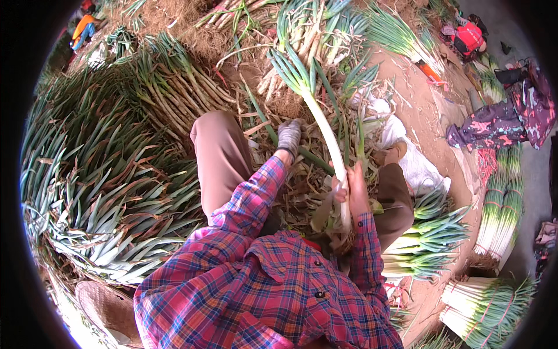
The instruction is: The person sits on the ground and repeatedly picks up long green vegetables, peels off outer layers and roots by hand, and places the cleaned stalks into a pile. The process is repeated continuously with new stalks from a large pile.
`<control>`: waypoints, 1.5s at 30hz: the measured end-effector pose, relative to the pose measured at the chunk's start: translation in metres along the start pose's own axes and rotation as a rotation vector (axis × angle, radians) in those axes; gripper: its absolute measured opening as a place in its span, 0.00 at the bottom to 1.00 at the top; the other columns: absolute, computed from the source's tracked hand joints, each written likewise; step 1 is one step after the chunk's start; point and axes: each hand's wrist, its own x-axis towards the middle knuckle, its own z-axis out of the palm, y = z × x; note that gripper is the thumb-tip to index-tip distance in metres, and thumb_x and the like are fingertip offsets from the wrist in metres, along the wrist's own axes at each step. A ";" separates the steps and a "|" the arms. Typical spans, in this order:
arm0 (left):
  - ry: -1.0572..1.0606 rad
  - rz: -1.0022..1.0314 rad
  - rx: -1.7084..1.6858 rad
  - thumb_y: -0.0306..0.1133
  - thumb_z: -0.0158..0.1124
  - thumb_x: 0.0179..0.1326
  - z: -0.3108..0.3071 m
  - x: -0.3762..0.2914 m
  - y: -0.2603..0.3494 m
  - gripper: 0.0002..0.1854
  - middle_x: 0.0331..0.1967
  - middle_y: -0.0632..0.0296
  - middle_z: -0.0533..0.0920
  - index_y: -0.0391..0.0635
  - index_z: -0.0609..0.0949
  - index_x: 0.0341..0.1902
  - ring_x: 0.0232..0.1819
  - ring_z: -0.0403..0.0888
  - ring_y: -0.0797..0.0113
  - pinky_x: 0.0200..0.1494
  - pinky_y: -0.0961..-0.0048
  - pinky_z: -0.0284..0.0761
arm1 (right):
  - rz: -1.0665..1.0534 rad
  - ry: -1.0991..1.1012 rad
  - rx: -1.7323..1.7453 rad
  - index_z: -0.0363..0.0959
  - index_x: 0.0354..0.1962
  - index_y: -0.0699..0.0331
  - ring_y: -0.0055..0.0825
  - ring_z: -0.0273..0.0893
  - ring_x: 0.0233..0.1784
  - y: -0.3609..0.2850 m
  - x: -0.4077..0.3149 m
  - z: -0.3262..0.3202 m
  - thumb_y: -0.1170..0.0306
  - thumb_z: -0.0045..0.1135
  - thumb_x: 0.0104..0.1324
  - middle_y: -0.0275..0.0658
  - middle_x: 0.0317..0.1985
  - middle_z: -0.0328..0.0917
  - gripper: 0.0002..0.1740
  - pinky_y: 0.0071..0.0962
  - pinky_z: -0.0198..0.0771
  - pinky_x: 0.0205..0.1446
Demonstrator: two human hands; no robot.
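My right hand (352, 187), bare, is closed round the white stem of a long green onion (324, 122). The onion's green leaves point up and away, and its roots hang down by my shirt. A loose, blurred piece of peel is beside the stem. My left hand (289, 136), in a grey knitted glove, is left of the stem over a litter of dry leaves and peelings (301, 192). A long green leaf (314, 159) passes by this hand; whether the fingers grip it is hidden.
A large heap of green onions (109, 174) fills the left. Unpeeled ones with roots (301, 43) lie ahead. Peeled onions (423, 244) are stacked at the right, near tied bundles (497, 209) and a white sack (414, 161). A co-worker in patterned clothes (501, 113) is far right.
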 end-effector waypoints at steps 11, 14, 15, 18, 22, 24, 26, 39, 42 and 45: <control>-0.008 0.046 0.089 0.44 0.56 0.61 0.035 -0.021 0.006 0.20 0.24 0.57 0.79 0.34 0.77 0.35 0.20 0.77 0.68 0.22 0.73 0.74 | 0.073 0.157 -0.114 0.64 0.53 0.62 0.12 0.49 0.13 0.020 -0.029 0.016 0.43 0.21 0.70 0.28 0.20 0.62 0.34 0.14 0.47 0.15; -0.159 -0.074 -0.070 0.37 0.53 0.61 0.020 -0.016 0.002 0.15 0.22 0.58 0.78 0.33 0.76 0.35 0.17 0.76 0.65 0.18 0.73 0.72 | 0.091 0.166 -0.097 0.63 0.54 0.62 0.11 0.50 0.13 0.021 -0.030 0.014 0.42 0.22 0.70 0.28 0.20 0.62 0.35 0.14 0.47 0.15; -0.168 -0.050 -0.021 0.37 0.53 0.61 0.016 -0.011 -0.002 0.15 0.22 0.58 0.78 0.33 0.75 0.35 0.17 0.76 0.65 0.18 0.73 0.72 | 0.087 0.154 -0.089 0.63 0.54 0.63 0.11 0.50 0.13 0.020 -0.030 0.014 0.42 0.22 0.70 0.28 0.20 0.62 0.35 0.14 0.47 0.15; -0.136 -0.016 0.056 0.35 0.54 0.61 0.011 0.004 -0.019 0.13 0.20 0.58 0.77 0.34 0.75 0.34 0.18 0.77 0.66 0.18 0.71 0.73 | 0.098 0.154 -0.082 0.63 0.55 0.63 0.11 0.50 0.13 0.019 -0.030 0.016 0.43 0.22 0.70 0.28 0.20 0.62 0.36 0.14 0.47 0.14; -0.362 -0.078 -0.152 0.34 0.56 0.59 0.015 -0.003 -0.056 0.10 0.21 0.60 0.78 0.38 0.77 0.34 0.20 0.78 0.66 0.21 0.71 0.74 | 0.086 0.169 -0.084 0.65 0.53 0.64 0.12 0.50 0.12 0.020 -0.028 0.026 0.45 0.22 0.71 0.29 0.19 0.62 0.34 0.14 0.47 0.14; -0.616 -0.281 -0.266 0.34 0.56 0.57 0.026 -0.025 -0.081 0.10 0.26 0.58 0.78 0.40 0.77 0.37 0.24 0.78 0.65 0.26 0.70 0.76 | 0.044 0.144 -0.145 0.67 0.44 0.65 0.12 0.52 0.11 0.021 -0.025 0.031 0.47 0.24 0.72 0.30 0.17 0.63 0.31 0.15 0.48 0.13; -0.575 -0.459 -0.340 0.39 0.54 0.58 0.036 -0.044 -0.098 0.16 0.34 0.54 0.76 0.39 0.74 0.43 0.30 0.78 0.62 0.31 0.66 0.75 | 0.014 0.183 -0.215 0.68 0.35 0.65 0.14 0.54 0.09 0.021 -0.022 0.034 0.48 0.26 0.72 0.30 0.14 0.61 0.30 0.16 0.49 0.12; -0.211 -0.164 -0.945 0.49 0.52 0.64 0.028 -0.002 0.066 0.14 0.17 0.68 0.65 0.52 0.68 0.35 0.13 0.64 0.75 0.14 0.75 0.64 | -0.272 0.311 -0.669 0.70 0.44 0.70 0.24 0.74 0.30 -0.006 -0.034 0.038 0.53 0.28 0.72 0.40 0.34 0.76 0.28 0.23 0.71 0.35; -0.456 -0.083 -0.982 0.52 0.50 0.64 0.037 -0.018 0.085 0.18 0.16 0.71 0.66 0.52 0.66 0.29 0.14 0.63 0.78 0.15 0.79 0.62 | -0.558 0.121 -0.528 0.66 0.54 0.68 0.28 0.68 0.52 -0.030 -0.007 0.040 0.56 0.27 0.73 0.44 0.49 0.72 0.27 0.27 0.62 0.58; -0.696 0.012 -1.019 0.55 0.51 0.63 0.034 -0.015 0.120 0.20 0.17 0.71 0.66 0.50 0.67 0.31 0.15 0.63 0.79 0.17 0.81 0.63 | -0.264 -0.209 -0.240 0.68 0.52 0.69 0.17 0.69 0.29 -0.023 0.006 0.046 0.50 0.20 0.73 0.36 0.36 0.77 0.34 0.16 0.65 0.34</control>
